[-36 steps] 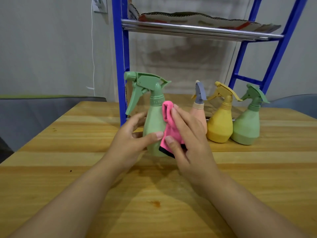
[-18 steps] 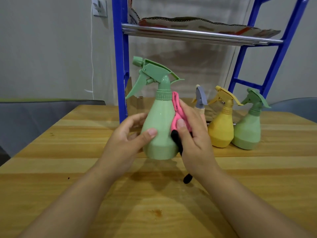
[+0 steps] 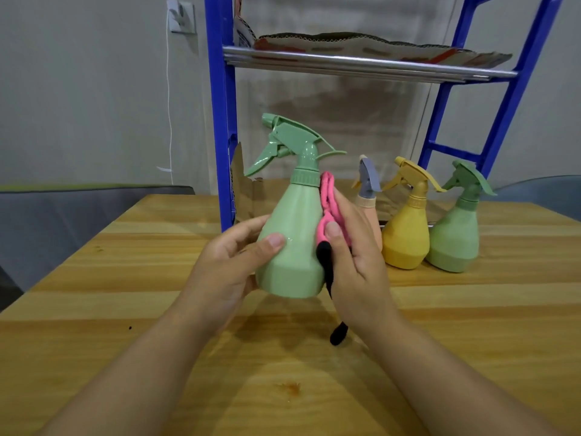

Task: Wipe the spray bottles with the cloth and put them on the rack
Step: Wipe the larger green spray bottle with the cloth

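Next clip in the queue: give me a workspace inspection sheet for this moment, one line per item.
Surface: wooden table, with an orange stain near the front.
Job's things: green spray bottle held upright off the table; pink and black cloth pressed to its right side; peach bottle, yellow bottle and second green bottle standing by the blue rack.
Clutter: cardboard on the rack shelf.
Grippers: left hand grips the bottle; right hand holds the cloth.
Cables: white cable hanging from a wall socket.
Surroundings: grey wall, grey seat at left.
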Demonstrator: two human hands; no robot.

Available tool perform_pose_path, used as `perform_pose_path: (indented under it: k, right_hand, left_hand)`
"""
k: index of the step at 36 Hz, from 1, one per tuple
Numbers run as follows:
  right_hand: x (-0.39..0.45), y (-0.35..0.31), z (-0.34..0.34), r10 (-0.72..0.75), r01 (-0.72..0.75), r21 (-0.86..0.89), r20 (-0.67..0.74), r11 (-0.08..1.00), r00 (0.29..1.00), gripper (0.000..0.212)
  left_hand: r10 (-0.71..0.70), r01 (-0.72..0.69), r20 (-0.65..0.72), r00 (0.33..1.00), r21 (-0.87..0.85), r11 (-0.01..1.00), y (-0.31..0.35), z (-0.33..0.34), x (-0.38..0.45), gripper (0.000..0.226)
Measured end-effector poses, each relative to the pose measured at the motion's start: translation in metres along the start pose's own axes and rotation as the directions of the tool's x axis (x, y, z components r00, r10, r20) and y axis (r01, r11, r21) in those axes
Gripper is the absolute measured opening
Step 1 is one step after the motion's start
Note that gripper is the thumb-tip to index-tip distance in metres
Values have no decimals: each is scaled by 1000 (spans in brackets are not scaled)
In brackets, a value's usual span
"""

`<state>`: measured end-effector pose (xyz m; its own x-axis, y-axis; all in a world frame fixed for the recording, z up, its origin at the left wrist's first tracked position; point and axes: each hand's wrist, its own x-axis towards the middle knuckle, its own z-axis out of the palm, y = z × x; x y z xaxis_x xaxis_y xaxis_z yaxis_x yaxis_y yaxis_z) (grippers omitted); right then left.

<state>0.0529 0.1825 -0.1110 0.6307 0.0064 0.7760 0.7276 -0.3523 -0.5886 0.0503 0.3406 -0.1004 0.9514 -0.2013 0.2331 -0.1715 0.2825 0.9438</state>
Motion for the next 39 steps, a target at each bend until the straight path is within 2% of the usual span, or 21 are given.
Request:
perform_pose_path:
  k: [3,5,9,14,17,19,23,26,29,34,36,39]
  right_hand:
    - [-6,2,3,26,-24,-70,23,997,999,46]
    - [-9,3,6,23,-16,-152,41,988,999,52]
    - [-8,3,9,-78,86,-247,42,965,996,58]
    - [-1,1,2,-207,195,-250,-24,948,978,50]
    - [3,-1,-2,-144,137,-99,-66,986,987,44]
    - [3,-2,-3,-65,64,-8,-66,998,996,41]
    - [-1,0,-2,16,-16,-6,-51,1000,999,42]
    - [-4,3,0,-13,7,-102,-55,995,998,43]
    - [-5,0,0,-118,102,-227,-55,969,992,46]
    - [-2,-1,-4,-316,297,-293,-18,909,949,47]
    - [-2,0,-5,-300,284,-270,-20,920,954,46]
    - [-3,-1,-6,-199,183,-211,-56,960,978,44]
  left_hand:
    - [21,-24,-158,987,-15,1000,0,2,4,55]
    - [29,-33,-174,984,-17,999,1,2,4,48]
    - [37,-37,-93,995,8,999,0,-2,1,50]
    - [44,-44,12,999,24,999,-2,-6,0,62]
    - [33,-32,83,996,-2,999,-2,-7,-1,66]
    - [22,-26,93,995,37,999,-3,-7,-2,66]
    - [20,-31,82,996,133,991,-2,-6,-1,42]
    - [-6,-9,101,995,143,990,-2,-7,0,41]
    - [-9,-11,159,987,126,992,-1,-8,0,45]
    - [51,-71,193,980,103,992,-4,-6,0,69]
    - [64,-84,183,981,102,991,-5,-7,0,69]
    - [64,-82,174,983,99,992,-7,-8,-1,67]
